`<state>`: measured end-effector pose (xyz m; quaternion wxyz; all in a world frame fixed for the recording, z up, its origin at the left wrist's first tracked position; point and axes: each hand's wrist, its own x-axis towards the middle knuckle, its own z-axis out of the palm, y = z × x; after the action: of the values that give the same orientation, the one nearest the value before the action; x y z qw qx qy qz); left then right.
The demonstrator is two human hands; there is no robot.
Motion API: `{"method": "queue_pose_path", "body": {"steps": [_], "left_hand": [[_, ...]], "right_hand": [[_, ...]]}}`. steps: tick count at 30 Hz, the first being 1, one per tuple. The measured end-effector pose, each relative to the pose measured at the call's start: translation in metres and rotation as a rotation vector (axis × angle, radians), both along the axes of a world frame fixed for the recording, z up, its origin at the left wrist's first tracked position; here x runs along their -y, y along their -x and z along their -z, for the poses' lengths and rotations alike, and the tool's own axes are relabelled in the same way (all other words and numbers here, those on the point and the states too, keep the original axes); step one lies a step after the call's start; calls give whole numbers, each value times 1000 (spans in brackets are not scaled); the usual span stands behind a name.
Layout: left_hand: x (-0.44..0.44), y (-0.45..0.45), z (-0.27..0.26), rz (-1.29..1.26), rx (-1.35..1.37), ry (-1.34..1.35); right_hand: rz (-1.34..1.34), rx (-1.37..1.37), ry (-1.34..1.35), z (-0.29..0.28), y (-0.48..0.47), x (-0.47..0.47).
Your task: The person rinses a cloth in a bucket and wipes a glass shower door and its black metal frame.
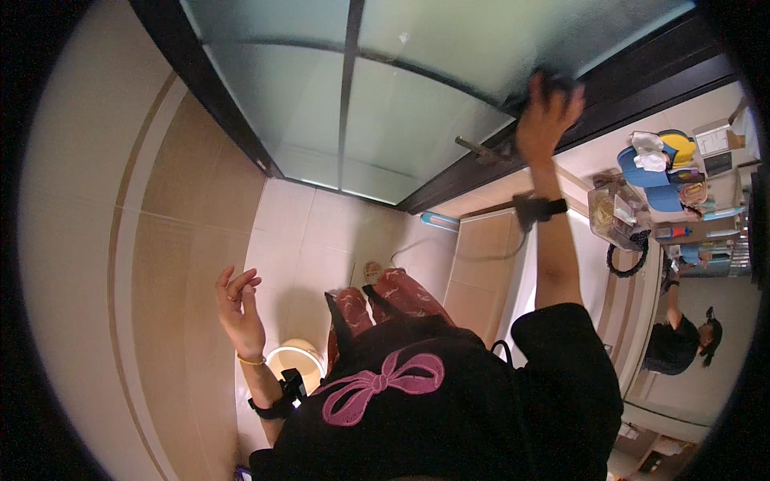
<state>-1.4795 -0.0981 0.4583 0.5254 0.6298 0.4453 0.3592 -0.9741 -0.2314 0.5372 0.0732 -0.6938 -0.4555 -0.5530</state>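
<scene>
Before me stands a door with frosted glass panes (391,132) in a dark frame (445,174). My right hand (547,117) is raised to the upper right, its fingers spread over a dark, soft-looking thing (559,84) pressed against the glass beside the frame. Blur and the fingers partly hide that thing, so its kind is unclear. Just below this hand, a metal lever handle (481,149) juts from the door. My left hand (242,312) hangs in the air at the left near the tiled wall, with nothing in it and its fingers loosely bent apart.
A pale bucket (299,361) stands on the tiled floor (286,240) by my left forearm. On the right are a clear basket (616,210), a black ring-shaped band (627,258), blue holders (640,165) and a mirror (680,385). A light-blue object (439,221) lies by the door's foot.
</scene>
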Motion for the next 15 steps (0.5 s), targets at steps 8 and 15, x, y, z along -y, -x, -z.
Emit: {"method": "queue_pose_path", "body": {"steps": [8, 15], "left_hand": [[32, 60, -11, -107, -114, -38], [59, 22, -7, -221, -175, 46]], "right_hand": [[-212, -74, 100, 9, 11, 28], [-317, 373, -285, -180, -36, 26]]}}
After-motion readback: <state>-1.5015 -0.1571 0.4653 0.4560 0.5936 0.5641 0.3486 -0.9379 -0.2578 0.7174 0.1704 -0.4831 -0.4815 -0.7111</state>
